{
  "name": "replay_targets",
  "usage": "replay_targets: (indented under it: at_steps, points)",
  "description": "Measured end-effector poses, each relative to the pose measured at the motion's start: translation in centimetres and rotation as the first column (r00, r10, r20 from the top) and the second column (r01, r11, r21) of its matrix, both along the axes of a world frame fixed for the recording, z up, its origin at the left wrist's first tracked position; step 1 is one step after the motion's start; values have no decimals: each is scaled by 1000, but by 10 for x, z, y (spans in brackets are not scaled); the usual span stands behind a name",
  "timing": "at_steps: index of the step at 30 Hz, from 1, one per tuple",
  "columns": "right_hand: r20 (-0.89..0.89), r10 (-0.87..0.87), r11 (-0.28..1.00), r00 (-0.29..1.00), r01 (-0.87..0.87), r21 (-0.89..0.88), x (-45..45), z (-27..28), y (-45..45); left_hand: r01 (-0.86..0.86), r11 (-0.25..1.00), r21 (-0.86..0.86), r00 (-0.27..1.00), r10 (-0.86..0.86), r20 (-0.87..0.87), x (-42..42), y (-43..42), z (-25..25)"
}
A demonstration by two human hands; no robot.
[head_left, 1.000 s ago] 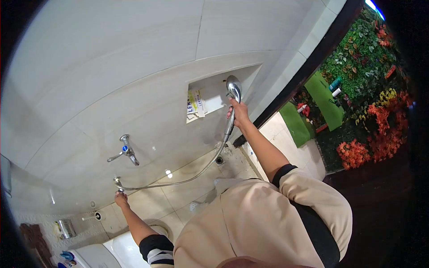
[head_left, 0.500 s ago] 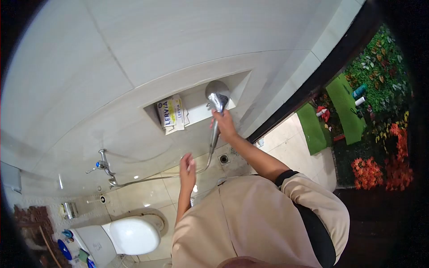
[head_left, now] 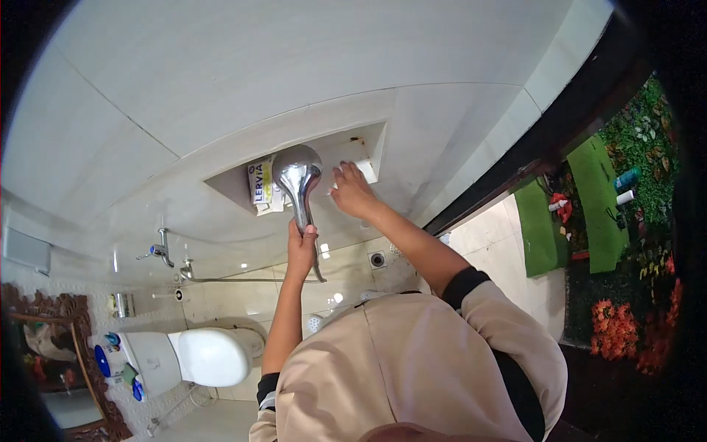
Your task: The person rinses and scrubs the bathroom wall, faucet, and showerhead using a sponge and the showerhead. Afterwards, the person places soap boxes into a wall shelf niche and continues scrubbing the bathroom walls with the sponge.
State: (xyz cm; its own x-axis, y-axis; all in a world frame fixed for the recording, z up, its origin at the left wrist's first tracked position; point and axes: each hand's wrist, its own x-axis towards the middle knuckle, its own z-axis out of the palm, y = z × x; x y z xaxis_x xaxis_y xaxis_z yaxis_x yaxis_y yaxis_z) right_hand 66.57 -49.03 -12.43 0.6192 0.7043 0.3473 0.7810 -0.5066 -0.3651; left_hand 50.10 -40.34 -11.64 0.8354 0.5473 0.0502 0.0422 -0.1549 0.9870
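My left hand [head_left: 300, 253] is closed around the handle of a chrome shower head [head_left: 300, 184], which it holds up in front of the wall niche [head_left: 381, 136]. The hose drops behind my wrist. Over at the niche's right part, my right hand [head_left: 355, 191] is open, fingers spread at its ledge; whether they press on it I cannot tell. Behind the shower head, partly hidden, stands a white and yellow box marked LERVIA [head_left: 260, 183].
A chrome tap [head_left: 160, 250] projects from the tiled wall on the left. Below it is a white toilet [head_left: 213, 357], with bottles on its tank. A floor drain [head_left: 378, 259] lies beneath my right arm. Through the dark-framed doorway are green mats [head_left: 543, 228] and plants.
The shower head has passed from my right hand to my left and shifted left, now in front of the box. My right hand has let go and moved to the niche ledge.
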Motion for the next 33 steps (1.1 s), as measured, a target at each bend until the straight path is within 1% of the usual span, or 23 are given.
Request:
replay_targets:
  at_steps: [1,2,4,5,6,8,9,12,13,14,15,16,17,18,21,22,24,26,28,29,30,32,33]
  points:
    - [-45,-12,986,999,5,-166,-1,4,5,9,1000,-29,1000,-8,23,-2,0,2]
    - [-48,-2,987,999,-6,-159,-4,4,12,-2,1000,-22,1000,2,20,-3,0,5]
    - [-85,168,916,982,-187,-355,-13,4,24,79,994,-74,997,-77,26,-7,-3,14]
    - [60,209,916,976,-174,-362,-14,-11,27,70,995,-70,997,-68,21,-8,-5,18]
    - [56,216,916,975,-183,-357,-10,-17,30,90,993,-82,996,-90,-1,-9,-7,20]
    - [-107,190,957,976,-209,-202,-2,-2,33,100,990,-96,994,-103,-23,-12,-7,20]
    - [-142,125,962,982,-155,-224,-9,9,31,105,990,-94,994,-108,-29,-13,-7,16]
    - [-135,194,936,972,-225,-269,-12,-9,38,103,991,-84,994,-106,-34,-16,-9,18]
    - [-494,228,961,839,-276,-25,-6,12,27,101,992,-81,994,-104,-34,-17,-10,20]
    - [-493,237,958,837,-286,-25,-1,28,17,90,993,-80,995,-93,-32,-18,-10,22]
    - [-264,149,958,953,-205,-200,3,41,9,90,994,-65,995,-93,-44,-17,-10,25]
    - [-3,83,936,997,-78,-344,4,47,5,91,994,-53,994,-94,-55,-16,-11,26]
    - [95,99,936,991,-60,-346,3,26,8,85,995,-56,995,-88,-50,-14,-12,27]
    - [99,103,936,990,-62,-347,2,7,14,86,995,-54,995,-88,-37,-12,-12,29]
    - [101,362,887,927,-309,-343,11,-26,25,86,995,-44,996,-87,-19,-6,-12,28]
    - [102,360,888,927,-308,-342,14,-11,20,82,996,-38,996,-83,-16,-4,-12,28]
    - [38,78,878,996,-51,-477,15,36,4,80,996,-31,997,-81,-20,-3,-13,29]
    - [102,86,912,991,-37,-408,14,1,13,71,997,-19,997,-71,-20,0,-14,27]
    - [194,349,903,917,-275,-329,10,-24,26,76,997,28,997,-76,1,2,-15,23]
    - [68,396,892,916,-367,-263,12,-19,19,59,998,30,998,-59,2,-1,-16,23]
    - [70,415,885,907,-385,-262,16,-23,18,47,998,50,998,-45,-39,-3,-18,24]
    - [-33,177,984,984,-177,4,25,-38,22,4,998,64,997,0,-75,-8,-22,22]
    - [-66,186,977,980,-192,-96,24,-43,23,2,998,60,998,2,-64,-10,-22,18]
